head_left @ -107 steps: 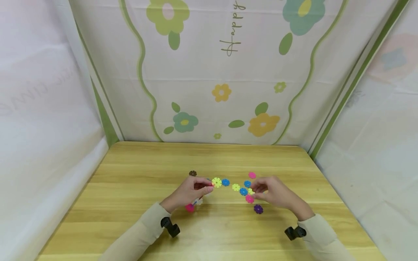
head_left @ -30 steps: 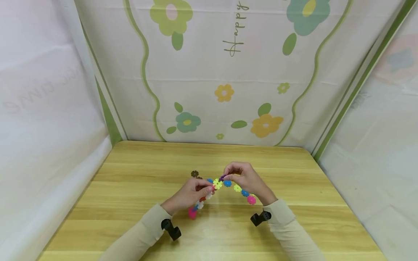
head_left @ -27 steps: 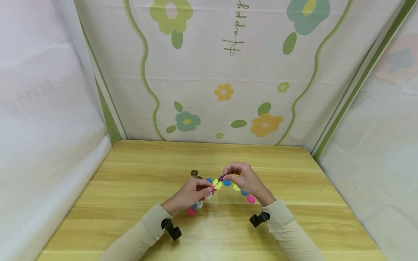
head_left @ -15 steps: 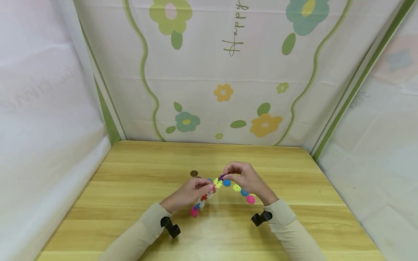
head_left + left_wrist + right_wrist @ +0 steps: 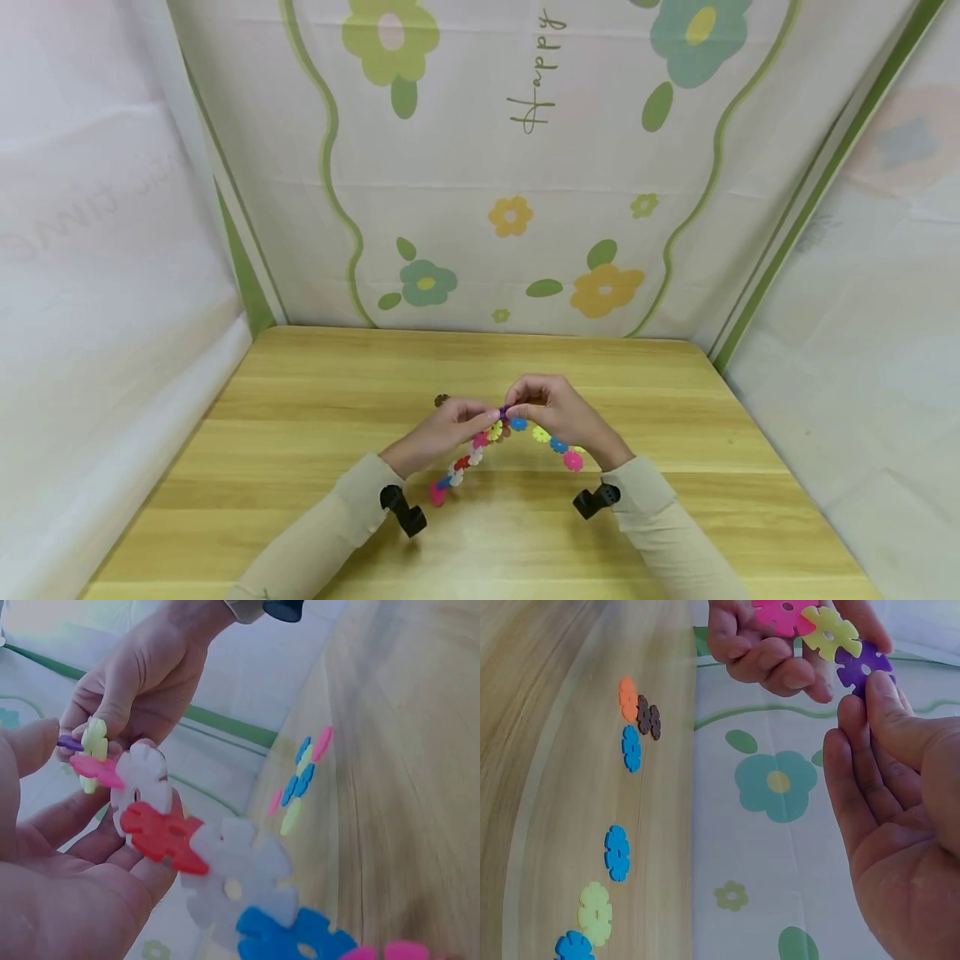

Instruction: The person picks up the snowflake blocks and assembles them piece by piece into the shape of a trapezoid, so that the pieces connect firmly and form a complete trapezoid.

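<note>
A chain of slotted plastic flower discs (image 5: 244, 874) in blue, white, red, pink and yellow hangs from my left hand (image 5: 438, 433), its pink end (image 5: 438, 494) lowest. My left thumb and fingers hold the chain's upper end, the thumb tip right at the purple disc. Between thumb and index finger, my right hand (image 5: 555, 408) pinches the purple flower disc (image 5: 855, 671). That disc meets the edge of the yellow disc (image 5: 829, 634), which is joined to a pink disc (image 5: 784, 615). The two hands' fingertips almost meet in the head view.
Loose flower discs lie on the wooden table (image 5: 480, 542): blue (image 5: 617, 853), yellow (image 5: 595, 913), orange (image 5: 628, 699) and dark brown (image 5: 643, 715) ones. A pink disc (image 5: 573, 461) lies below the right hand. A printed cloth (image 5: 465, 167) stands behind the table.
My right hand has brought the purple disc from the table's right side to the chain's yellow disc. Most recently my left hand has shifted its hold up toward the purple disc.
</note>
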